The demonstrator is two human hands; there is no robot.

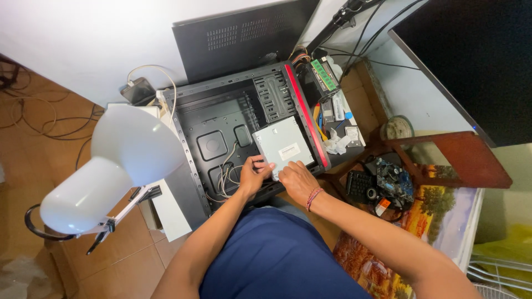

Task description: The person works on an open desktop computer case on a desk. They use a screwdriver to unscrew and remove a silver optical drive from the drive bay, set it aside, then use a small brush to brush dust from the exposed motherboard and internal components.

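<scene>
Grey drive unit lay flat inside the open computer case, against its red-trimmed right edge, long axis running far-right from the hands; left hand and right hand both pinched its near edge, equally close, left at the near-left corner; white lamp stood left
</scene>
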